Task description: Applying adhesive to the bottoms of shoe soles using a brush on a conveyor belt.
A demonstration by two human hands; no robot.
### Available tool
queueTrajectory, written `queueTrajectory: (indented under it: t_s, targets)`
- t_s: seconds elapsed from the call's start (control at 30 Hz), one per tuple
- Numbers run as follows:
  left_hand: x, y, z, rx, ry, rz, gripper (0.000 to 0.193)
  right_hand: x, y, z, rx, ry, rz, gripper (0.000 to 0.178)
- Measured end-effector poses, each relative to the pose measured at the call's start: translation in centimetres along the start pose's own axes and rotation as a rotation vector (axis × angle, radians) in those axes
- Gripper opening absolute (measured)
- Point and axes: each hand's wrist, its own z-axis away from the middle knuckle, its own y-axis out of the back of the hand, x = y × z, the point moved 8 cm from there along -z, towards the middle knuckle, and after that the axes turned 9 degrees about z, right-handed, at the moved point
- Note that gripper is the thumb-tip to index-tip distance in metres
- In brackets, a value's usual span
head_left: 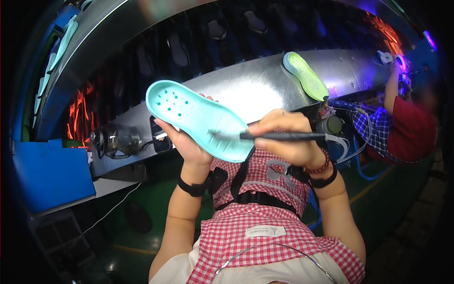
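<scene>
A turquoise shoe sole (198, 113) rests in my left hand (187, 142), tilted in front of my chest. The thumb lies along its near edge and fingertips show past the far edge. Dark-rimmed small holes dot the rounded end of the sole, and shallow ridges cross its other part. My right hand (288, 137) is closed round a black-handled brush (279, 136). The brush's tip is smeared by motion over the ridged part; whether it touches the sole I cannot tell.
A yellow-green shoe sole (306, 75) lies on the metal ledge (241, 85). Beyond it, a dark conveyor (189, 42) carries several soles. A glass jar (120, 139) stands left, near a phone (161, 137). An open round can (331, 125) is at right, where a co-worker in a red top (409, 125) sits.
</scene>
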Motion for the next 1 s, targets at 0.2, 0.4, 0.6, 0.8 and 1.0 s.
queueTrajectory:
  t_s: [0.2,0.4,0.6,0.8,1.0]
  targets:
    - [1.4,-1.6,-0.2,-0.127,-0.021,-0.041,0.082,-0.6,-1.0,0.7,-0.275,0.018,-0.186,0.023]
    - [2.2,-1.2,-0.5,0.006,-0.062,-0.133,0.085,1.4,-1.8,1.1,-0.25,-0.063,-0.204,0.023]
    - [2.0,-4.5,-0.1,-0.164,0.013,-0.107,0.08,4.1,-2.6,1.2,-0.131,-0.28,-0.773,0.018]
    - [-1.4,-5.0,3.3,-0.061,0.073,0.229,0.063,3.8,-4.1,1.8,0.021,-0.396,-0.933,0.017]
    - [-1.1,-3.7,2.5,-0.071,0.147,0.09,0.066,1.5,-3.0,1.5,-0.084,-0.251,-0.499,0.019]
